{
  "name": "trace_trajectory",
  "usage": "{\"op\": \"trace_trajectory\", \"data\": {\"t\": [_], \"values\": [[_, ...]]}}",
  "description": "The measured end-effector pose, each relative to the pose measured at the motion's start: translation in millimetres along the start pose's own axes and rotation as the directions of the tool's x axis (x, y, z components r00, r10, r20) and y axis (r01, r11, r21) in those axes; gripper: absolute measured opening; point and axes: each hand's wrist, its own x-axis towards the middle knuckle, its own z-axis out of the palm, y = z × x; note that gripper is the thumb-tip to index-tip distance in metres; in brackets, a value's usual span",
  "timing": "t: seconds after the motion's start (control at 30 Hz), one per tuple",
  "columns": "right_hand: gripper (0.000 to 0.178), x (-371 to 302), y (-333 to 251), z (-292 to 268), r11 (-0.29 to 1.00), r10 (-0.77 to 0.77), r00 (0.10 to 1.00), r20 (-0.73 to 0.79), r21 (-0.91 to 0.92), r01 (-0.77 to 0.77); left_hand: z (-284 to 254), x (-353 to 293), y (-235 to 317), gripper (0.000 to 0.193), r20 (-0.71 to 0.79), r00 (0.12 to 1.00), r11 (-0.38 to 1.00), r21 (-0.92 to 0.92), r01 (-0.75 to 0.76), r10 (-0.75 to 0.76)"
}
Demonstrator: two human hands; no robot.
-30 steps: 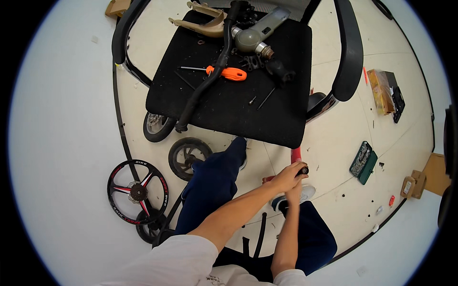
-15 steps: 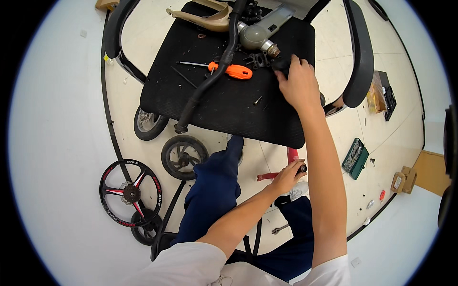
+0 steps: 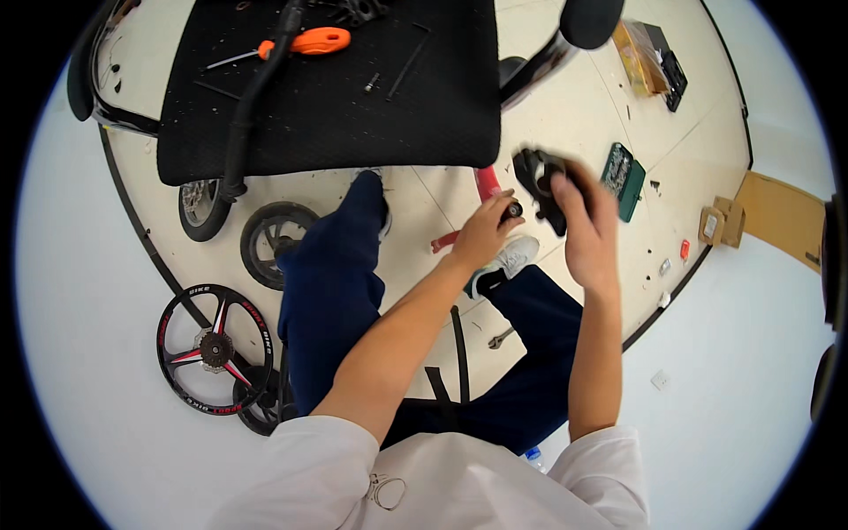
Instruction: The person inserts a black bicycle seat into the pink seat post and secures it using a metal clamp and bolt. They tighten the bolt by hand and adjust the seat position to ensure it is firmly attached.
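My left hand [image 3: 482, 231] is closed round the upper end of a red tubular frame [image 3: 487, 182], where a dark round tube end [image 3: 512, 210] shows by the fingers. To the right of it, my right hand [image 3: 590, 230] holds up a black part with a round opening [image 3: 540, 170], somewhat smeared by motion; its exact kind cannot be told. On the black chair seat [image 3: 353, 132] ahead lie an orange-handled screwdriver [image 3: 320, 41], a bent dark bar [image 3: 244, 124], a small bolt [image 3: 372, 81] and a thin black hex key [image 3: 408, 64].
Below the seat's left side are small wheels, including a grey-black one [image 3: 256, 234], and a black spoked wheel with red lettering [image 3: 216, 349]. A wrench [image 3: 501, 338] lies between my legs. A green case of small hardware [image 3: 624, 181] and cardboard boxes [image 3: 723, 221] sit at right.
My right hand has left the chair seat with the black part and come nearer, beside my left hand. My left hand keeps its grip on the red frame. The view has shifted downward and right.
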Motion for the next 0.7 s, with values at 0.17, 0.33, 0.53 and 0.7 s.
{"op": "trace_trajectory", "data": {"t": [0.17, 0.33, 0.53, 0.7], "values": [[0.035, -34.3, 144.5, -31.4, 0.855, 0.486, 0.872, -0.055, 0.239, -0.461, 5.2, 4.2, 3.0, 0.038, 0.017, 0.999, 0.997, 0.072, -0.040, 0.039], [0.036, -18.1, 165.3, -23.0, 0.864, 0.445, 0.895, 0.039, 0.243, -0.440, -4.5, 6.0, 9.1, 0.040, 0.127, 0.988, 0.995, -0.019, 0.093, -0.090], [0.037, -13.1, 167.7, -21.7, 0.910, 0.415, 0.908, 0.051, -0.006, -0.415, -6.6, 2.7, -0.1, 0.043, 0.091, 0.994, 0.994, 0.090, -0.065, 0.057], [0.039, -9.2, 165.9, -24.2, 0.886, 0.435, 0.890, 0.140, 0.113, -0.450, -5.7, 4.0, -3.8, 0.043, 0.131, 0.991, 1.000, 0.028, -0.002, -0.002]]}}
